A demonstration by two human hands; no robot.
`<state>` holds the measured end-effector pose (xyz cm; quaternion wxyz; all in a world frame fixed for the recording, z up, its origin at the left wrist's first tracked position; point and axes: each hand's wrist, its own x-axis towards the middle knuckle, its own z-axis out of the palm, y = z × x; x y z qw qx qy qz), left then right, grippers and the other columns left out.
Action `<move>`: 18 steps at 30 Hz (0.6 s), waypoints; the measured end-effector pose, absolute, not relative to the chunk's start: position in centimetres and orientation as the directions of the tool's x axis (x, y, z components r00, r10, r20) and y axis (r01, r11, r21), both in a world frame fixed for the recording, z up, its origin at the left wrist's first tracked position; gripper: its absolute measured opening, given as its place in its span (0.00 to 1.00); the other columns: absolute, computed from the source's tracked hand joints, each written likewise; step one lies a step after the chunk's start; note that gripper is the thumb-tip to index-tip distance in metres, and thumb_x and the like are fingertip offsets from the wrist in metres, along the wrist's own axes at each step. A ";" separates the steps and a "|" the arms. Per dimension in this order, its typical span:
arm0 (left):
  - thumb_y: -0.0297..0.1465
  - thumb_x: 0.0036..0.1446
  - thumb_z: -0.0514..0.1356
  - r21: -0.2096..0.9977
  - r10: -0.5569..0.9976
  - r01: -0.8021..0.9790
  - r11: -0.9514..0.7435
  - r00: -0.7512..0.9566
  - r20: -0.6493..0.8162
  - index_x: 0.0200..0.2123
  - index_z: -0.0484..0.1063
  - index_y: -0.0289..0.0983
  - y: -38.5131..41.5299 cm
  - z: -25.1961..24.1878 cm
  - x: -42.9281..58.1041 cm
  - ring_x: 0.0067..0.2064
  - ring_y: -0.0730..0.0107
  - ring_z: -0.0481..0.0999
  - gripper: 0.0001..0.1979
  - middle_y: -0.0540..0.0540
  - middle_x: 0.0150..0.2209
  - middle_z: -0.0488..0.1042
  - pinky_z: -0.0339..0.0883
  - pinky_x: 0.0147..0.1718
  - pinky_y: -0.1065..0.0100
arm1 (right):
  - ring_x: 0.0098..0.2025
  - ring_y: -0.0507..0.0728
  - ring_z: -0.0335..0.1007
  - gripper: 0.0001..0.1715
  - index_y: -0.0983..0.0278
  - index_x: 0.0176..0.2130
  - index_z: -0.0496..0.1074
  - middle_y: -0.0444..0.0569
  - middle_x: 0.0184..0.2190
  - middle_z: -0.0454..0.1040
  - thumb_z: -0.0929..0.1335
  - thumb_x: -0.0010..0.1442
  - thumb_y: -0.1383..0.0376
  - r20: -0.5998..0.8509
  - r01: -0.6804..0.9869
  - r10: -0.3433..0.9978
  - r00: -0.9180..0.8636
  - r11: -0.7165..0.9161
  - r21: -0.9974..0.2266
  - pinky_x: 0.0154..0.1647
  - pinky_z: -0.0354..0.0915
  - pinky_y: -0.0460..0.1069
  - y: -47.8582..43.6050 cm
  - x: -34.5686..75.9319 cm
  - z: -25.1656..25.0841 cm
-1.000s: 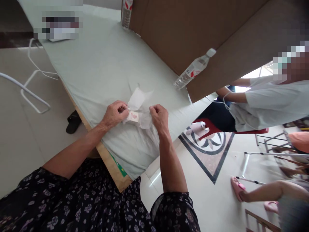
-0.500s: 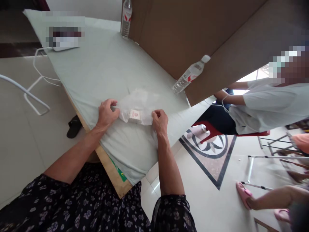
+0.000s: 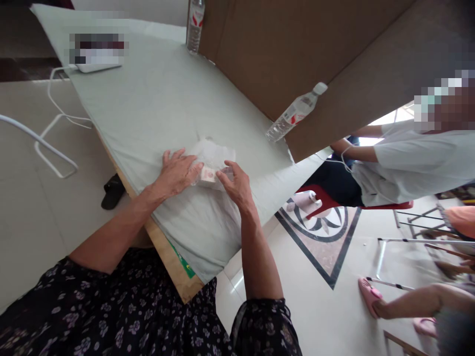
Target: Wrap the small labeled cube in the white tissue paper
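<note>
A small pale box with reddish print [image 3: 208, 174] lies inside a thin, see-through plastic bag [image 3: 215, 150] near the table's front corner. My left hand [image 3: 179, 173] rests palm down over the bag's left side, its fingers spread and its thumb against the box's left end. On the other side, my right hand [image 3: 236, 184] has thumb and fingers apart, with the thumb at the box's right end and plastic bunched beside it. Both hands are open and press on the bag rather than gripping it.
Two water bottles, one near [image 3: 297, 112] and one far [image 3: 195, 27], stand by a big cardboard panel [image 3: 282, 54] on the cloth-covered table [image 3: 129, 109]. A white device with a cable [image 3: 100, 66] sits far left. A person in a white shirt [image 3: 411, 163] sits at right.
Both hands have moved inward, closer to the box. Their fingers have let go of the bag's sides and spread, and the bag now lies flatter and tighter about the box.
</note>
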<state>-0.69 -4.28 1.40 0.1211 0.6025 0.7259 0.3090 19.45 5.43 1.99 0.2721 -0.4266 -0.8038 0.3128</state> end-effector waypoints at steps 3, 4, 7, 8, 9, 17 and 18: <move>0.47 0.72 0.46 0.661 0.918 0.729 0.178 -0.366 0.156 0.52 0.80 0.40 -4.7 0.3 -2.3 0.70 0.40 0.65 0.26 0.38 0.56 0.82 0.43 0.70 0.33 | 0.53 0.61 0.79 0.19 0.57 0.52 0.79 0.51 0.50 0.84 0.68 0.65 0.56 0.227 0.422 0.804 -0.549 0.502 -0.755 0.61 0.69 0.60 4.0 20.6 2.6; 0.47 0.72 0.46 0.682 0.913 0.709 0.177 -0.378 0.155 0.50 0.80 0.41 -4.8 0.1 -2.7 0.69 0.40 0.67 0.26 0.39 0.54 0.82 0.45 0.69 0.34 | 0.53 0.60 0.79 0.16 0.56 0.51 0.80 0.50 0.50 0.84 0.68 0.66 0.57 0.249 0.371 0.767 -0.591 0.533 -0.761 0.61 0.70 0.59 3.4 21.1 2.9; 0.46 0.70 0.48 0.722 0.902 0.675 0.154 -0.394 0.176 0.43 0.82 0.42 -5.0 -0.3 -3.3 0.67 0.41 0.70 0.25 0.40 0.50 0.84 0.49 0.68 0.35 | 0.54 0.60 0.79 0.12 0.55 0.44 0.82 0.48 0.45 0.86 0.69 0.67 0.56 0.222 0.255 0.595 -0.772 0.611 -0.750 0.62 0.69 0.59 1.4 22.3 3.8; 0.46 0.70 0.49 0.727 0.897 0.670 0.150 -0.401 0.184 0.40 0.83 0.42 -5.0 -0.4 -3.4 0.66 0.41 0.70 0.24 0.41 0.49 0.84 0.49 0.68 0.35 | 0.53 0.61 0.80 0.11 0.56 0.43 0.83 0.48 0.43 0.86 0.70 0.67 0.56 0.190 0.241 0.537 -0.822 0.630 -0.738 0.62 0.68 0.60 0.9 22.7 4.0; 0.46 0.70 0.50 0.730 0.894 0.667 0.147 -0.406 0.190 0.36 0.83 0.43 -4.9 -0.4 -3.4 0.65 0.40 0.71 0.24 0.41 0.49 0.84 0.49 0.67 0.34 | 0.52 0.61 0.81 0.11 0.56 0.41 0.83 0.48 0.42 0.86 0.70 0.67 0.56 0.156 0.243 0.494 -0.855 0.648 -0.722 0.61 0.68 0.60 0.4 23.0 4.1; 0.45 0.48 0.73 0.543 0.972 0.829 0.136 -0.217 0.088 0.37 0.81 0.43 -7.2 -0.5 -3.7 0.73 0.30 0.59 0.16 0.40 0.65 0.73 0.46 0.70 0.31 | 0.47 0.61 0.82 0.11 0.58 0.44 0.83 0.50 0.42 0.86 0.69 0.69 0.59 0.151 0.385 0.624 -0.766 0.634 -0.671 0.57 0.71 0.59 -0.4 24.3 3.8; 0.45 0.46 0.74 0.512 0.980 0.849 0.130 -0.189 0.063 0.44 0.81 0.44 -7.7 -0.4 -3.7 0.74 0.29 0.57 0.22 0.39 0.68 0.70 0.45 0.70 0.31 | 0.51 0.61 0.81 0.12 0.58 0.48 0.82 0.51 0.47 0.86 0.69 0.69 0.60 0.193 0.406 0.658 -0.728 0.640 -0.653 0.59 0.70 0.59 -0.1 23.7 3.8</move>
